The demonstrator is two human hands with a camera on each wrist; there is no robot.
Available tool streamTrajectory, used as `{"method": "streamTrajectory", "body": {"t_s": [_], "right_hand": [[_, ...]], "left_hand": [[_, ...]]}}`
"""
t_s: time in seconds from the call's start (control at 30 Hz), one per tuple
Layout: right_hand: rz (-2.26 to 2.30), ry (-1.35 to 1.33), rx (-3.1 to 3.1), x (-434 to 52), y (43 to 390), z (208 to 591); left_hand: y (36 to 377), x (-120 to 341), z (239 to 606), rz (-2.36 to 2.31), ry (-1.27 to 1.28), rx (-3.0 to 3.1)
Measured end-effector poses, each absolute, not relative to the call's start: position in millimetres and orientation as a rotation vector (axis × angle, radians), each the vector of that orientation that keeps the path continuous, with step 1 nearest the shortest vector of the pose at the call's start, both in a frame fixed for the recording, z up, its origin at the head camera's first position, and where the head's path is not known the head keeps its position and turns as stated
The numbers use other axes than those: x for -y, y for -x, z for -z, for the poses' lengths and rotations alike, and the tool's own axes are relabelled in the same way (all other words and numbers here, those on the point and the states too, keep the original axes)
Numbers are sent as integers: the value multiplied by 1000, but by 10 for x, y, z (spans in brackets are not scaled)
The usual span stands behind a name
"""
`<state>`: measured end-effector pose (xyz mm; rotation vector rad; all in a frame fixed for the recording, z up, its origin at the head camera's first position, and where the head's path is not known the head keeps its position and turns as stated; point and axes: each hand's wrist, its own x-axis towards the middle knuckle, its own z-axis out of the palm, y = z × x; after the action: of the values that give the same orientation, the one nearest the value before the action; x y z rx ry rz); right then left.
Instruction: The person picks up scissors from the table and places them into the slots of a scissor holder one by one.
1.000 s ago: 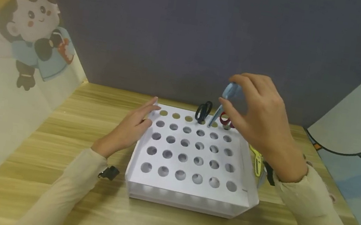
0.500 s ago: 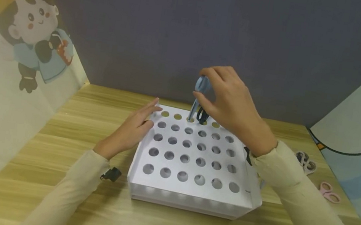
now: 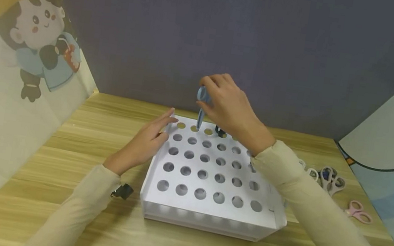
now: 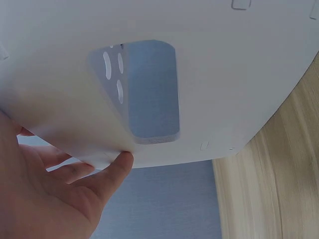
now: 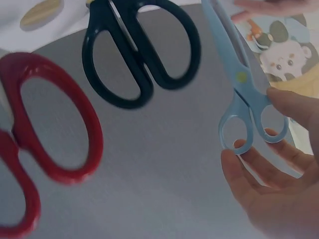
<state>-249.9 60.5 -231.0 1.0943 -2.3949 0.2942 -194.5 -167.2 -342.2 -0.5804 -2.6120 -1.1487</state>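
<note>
A white rack (image 3: 207, 208) with rows of round holes lies flat on the wooden table. My right hand (image 3: 229, 106) pinches the handles of light-blue scissors (image 3: 201, 102), blades down, tip over a far-row hole near the left. In the right wrist view the blue scissors (image 5: 244, 94) hang from my fingers (image 5: 279, 164), beside black scissors (image 5: 142, 50) and red scissors (image 5: 50, 129) standing in far-row holes. Only the black scissors (image 3: 220, 132) show in the head view. My left hand (image 3: 150, 135) rests with straight fingers on the rack's far left corner, and its thumb (image 4: 112, 172) touches the rack's edge (image 4: 199, 74).
More scissors lie on the table right of the rack: a grey pair (image 3: 330, 179), a pink pair (image 3: 356, 210) and a pale pair (image 3: 311, 172). Cartoon panels close both sides, and a dark wall stands behind. A small black clip (image 3: 122, 191) sits at my left wrist.
My right hand has carried the blue scissors leftward along the far row, past the black scissors. The left hand has stayed on the rack's corner.
</note>
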Motion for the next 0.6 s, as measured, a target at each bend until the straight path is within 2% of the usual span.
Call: {"method": "streamTrajectory", "body": {"t_s": [0.6], "right_hand": [[-41,-1118,2587,-426,2631,2509]], "left_hand": [[1965,1649,3424,1157,582,2609]]}}
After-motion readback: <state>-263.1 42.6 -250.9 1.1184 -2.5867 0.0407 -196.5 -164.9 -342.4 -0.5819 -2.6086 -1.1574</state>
